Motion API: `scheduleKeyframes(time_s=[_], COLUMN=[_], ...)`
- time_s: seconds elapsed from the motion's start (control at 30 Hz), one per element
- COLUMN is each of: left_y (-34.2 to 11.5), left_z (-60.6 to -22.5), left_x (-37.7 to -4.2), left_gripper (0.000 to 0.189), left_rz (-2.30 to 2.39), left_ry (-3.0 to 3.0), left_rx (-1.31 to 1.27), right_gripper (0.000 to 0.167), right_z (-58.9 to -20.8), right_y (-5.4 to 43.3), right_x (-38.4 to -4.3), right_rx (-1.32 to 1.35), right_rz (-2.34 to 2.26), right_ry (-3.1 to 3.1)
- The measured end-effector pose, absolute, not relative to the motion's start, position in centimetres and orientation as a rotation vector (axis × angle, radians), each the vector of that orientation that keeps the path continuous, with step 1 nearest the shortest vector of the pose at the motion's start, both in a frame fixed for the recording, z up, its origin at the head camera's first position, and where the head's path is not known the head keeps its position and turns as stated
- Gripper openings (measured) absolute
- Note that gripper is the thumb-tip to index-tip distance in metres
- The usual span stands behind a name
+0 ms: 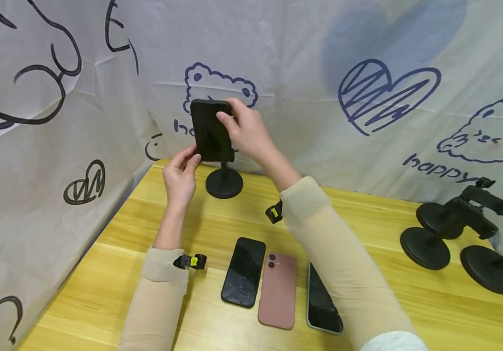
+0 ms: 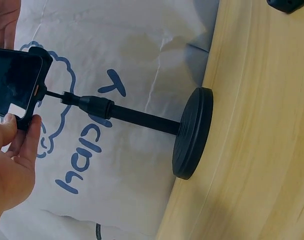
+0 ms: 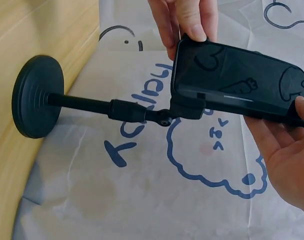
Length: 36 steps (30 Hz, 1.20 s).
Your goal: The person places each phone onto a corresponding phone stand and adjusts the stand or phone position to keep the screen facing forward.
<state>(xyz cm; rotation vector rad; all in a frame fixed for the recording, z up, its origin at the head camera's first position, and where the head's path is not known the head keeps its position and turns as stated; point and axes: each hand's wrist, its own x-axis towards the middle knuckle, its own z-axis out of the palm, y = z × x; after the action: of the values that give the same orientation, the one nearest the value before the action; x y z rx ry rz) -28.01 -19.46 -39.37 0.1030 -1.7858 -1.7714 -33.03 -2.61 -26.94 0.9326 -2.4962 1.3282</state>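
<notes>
A black smartphone [image 1: 211, 130] is held up at the back left, its dark screen towards me. My left hand [image 1: 179, 174] pinches its lower left corner between thumb and fingers. My right hand [image 1: 249, 130] grips the upper right edge, thumb on the screen and fingers behind. The phone's lower part sits at the clamp [image 3: 189, 107] of a black phone stand [image 1: 224, 184], whose round base rests on the table. In the left wrist view, the stand's pole [image 2: 144, 120] runs from the base to the clamp behind the phone. The phone hides most of the clamp.
Nearer me lie a black phone [image 1: 243, 272], a pink phone [image 1: 277, 292] face down, and a phone with a pale edge [image 1: 321, 304], partly under the right sleeve. Several black stands [image 1: 425, 247] are at the right. A printed cloth [image 1: 295, 122] hangs behind the table.
</notes>
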Motion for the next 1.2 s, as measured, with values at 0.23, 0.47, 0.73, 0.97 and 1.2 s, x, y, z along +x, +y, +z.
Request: scheduleKeyframes(time_s=[0.23, 0.47, 0.73, 0.97, 1.2], left_y=[-19.53, -19.62, -19.48, -19.34, -19.21], left_z=[-39.44, -39.55, -39.53, -39.5, -39.53], left_x=[-28.16, -28.4, -28.46, -28.54, -28.66], left_gripper=[0.033, 0.032, 0.031, 0.029, 0.03], left_rz=[-1.824, -1.838, -1.845, -1.831, -1.869], left_ry=[-1.745, -1.696, -1.708, -1.702, -1.669], left_rx=[0.097, 0.109, 0.114, 0.133, 0.128], right_gripper=[0.033, 0.032, 0.028, 0.028, 0.033], right_z=[-26.69, -26.59, -26.83, -27.36, -27.54], right_y=[-2.72, -2.93, -2.63, -2.35, -2.09], right_x=[-33.56, -33.7, -33.65, -33.8, -33.93], right_rx=[0.914, 0.93, 0.972, 1.014, 1.01], right_rz=[1.261, 1.249, 1.218, 1.209, 1.217], right_ry=[-2.538, -2.571, -2.57, -2.507, -2.515])
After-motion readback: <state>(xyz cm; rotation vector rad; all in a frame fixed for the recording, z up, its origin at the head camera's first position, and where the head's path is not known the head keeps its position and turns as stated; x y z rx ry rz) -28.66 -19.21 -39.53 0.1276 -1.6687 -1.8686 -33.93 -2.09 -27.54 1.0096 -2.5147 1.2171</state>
